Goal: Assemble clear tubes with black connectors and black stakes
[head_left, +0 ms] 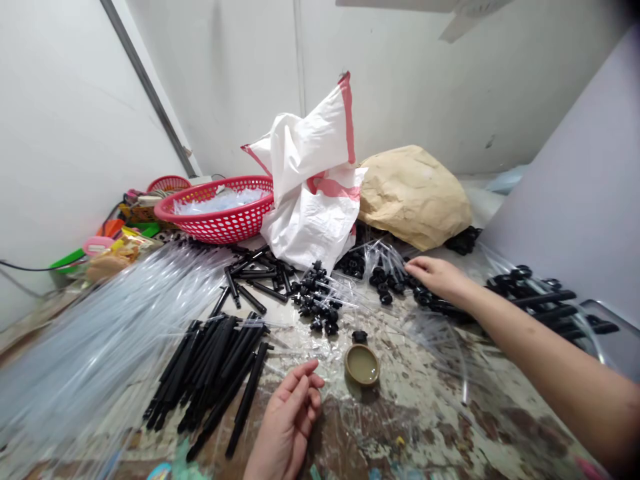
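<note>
My left hand [293,417] rests near the table's front edge, palm up, fingers loosely curled and empty, just right of a pile of black plastic tubes [215,370]. My right hand [437,277] reaches far forward, palm down, its fingers lying over small black caps [387,288] among clear thin tubes; whether it grips one is hidden. More black caps [317,303] lie in the middle. A small round cup of cloudy liquid [362,365] stands between my hands.
A heap of clear tubes [90,333] covers the left. Behind stand a red perforated basket [220,213], a white and red sack [315,193] and a brown paper bag [413,193]. Long black parts [545,303] lie at the right by a grey wall.
</note>
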A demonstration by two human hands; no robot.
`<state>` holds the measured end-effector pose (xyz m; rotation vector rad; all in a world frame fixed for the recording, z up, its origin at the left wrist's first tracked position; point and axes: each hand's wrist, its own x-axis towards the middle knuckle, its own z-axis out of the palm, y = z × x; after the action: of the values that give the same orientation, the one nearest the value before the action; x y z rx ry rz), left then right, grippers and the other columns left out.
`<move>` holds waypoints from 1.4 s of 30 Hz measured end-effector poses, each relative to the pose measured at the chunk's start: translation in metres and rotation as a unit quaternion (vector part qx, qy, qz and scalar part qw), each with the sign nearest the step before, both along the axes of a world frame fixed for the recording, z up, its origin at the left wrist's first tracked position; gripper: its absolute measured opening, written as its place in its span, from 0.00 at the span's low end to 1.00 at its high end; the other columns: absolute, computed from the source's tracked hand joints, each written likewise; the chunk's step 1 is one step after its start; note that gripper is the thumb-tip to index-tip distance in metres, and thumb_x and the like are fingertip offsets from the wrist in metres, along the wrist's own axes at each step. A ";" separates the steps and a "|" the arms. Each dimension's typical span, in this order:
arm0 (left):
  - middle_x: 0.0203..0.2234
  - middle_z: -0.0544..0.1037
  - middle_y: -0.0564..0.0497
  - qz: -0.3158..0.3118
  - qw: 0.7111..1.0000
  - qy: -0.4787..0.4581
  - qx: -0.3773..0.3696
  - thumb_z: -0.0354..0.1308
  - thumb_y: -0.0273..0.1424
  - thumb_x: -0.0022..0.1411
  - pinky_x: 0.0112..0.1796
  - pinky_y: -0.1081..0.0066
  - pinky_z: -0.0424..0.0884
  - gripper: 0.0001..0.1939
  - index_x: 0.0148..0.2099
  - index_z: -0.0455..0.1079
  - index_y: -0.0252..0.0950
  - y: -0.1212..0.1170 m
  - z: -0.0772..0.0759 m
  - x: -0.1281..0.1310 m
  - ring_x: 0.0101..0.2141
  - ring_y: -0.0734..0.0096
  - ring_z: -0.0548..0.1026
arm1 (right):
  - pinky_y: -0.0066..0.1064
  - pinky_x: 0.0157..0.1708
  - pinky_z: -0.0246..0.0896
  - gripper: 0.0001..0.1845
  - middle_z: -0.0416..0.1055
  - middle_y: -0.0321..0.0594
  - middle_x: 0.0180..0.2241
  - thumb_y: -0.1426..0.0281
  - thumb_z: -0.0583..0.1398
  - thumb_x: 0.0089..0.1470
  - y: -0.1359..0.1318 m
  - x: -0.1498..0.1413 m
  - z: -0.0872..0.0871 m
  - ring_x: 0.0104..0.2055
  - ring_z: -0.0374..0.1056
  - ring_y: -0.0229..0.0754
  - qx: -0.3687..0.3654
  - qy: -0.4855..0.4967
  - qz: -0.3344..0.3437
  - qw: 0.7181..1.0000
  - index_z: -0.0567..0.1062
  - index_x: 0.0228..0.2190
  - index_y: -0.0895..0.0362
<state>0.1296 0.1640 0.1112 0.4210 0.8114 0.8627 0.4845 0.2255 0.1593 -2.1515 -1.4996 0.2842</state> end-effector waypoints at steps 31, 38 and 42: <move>0.37 0.79 0.42 -0.051 0.995 -0.015 0.085 0.65 0.31 0.50 0.33 0.71 0.71 0.18 0.46 0.74 0.33 -0.012 0.003 0.001 0.31 0.69 0.76 | 0.33 0.32 0.64 0.22 0.63 0.41 0.37 0.68 0.55 0.54 -0.104 -0.195 -0.016 0.33 0.64 0.39 0.050 0.193 0.281 0.939 0.65 0.52 0.49; 0.33 0.79 0.45 -0.020 0.996 -0.001 0.081 0.67 0.31 0.48 0.29 0.79 0.68 0.20 0.46 0.74 0.34 -0.011 0.002 0.000 0.28 0.75 0.75 | 0.35 0.37 0.62 0.14 0.66 0.43 0.36 0.67 0.47 0.59 -0.107 -0.148 -0.004 0.38 0.65 0.43 0.077 0.099 0.238 0.963 0.71 0.38 0.52; 0.33 0.79 0.47 -0.014 0.997 -0.002 0.079 0.67 0.31 0.47 0.27 0.82 0.65 0.20 0.45 0.75 0.37 -0.010 0.001 0.000 0.28 0.78 0.73 | 0.34 0.33 0.59 0.15 0.69 0.40 0.33 0.70 0.49 0.58 -0.104 -0.131 -0.010 0.31 0.65 0.41 0.032 -0.056 0.248 0.967 0.74 0.39 0.49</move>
<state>0.1300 0.1536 0.1117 0.5686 0.7339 0.9059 0.3538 0.1217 0.1493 -1.7372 -2.0734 0.2797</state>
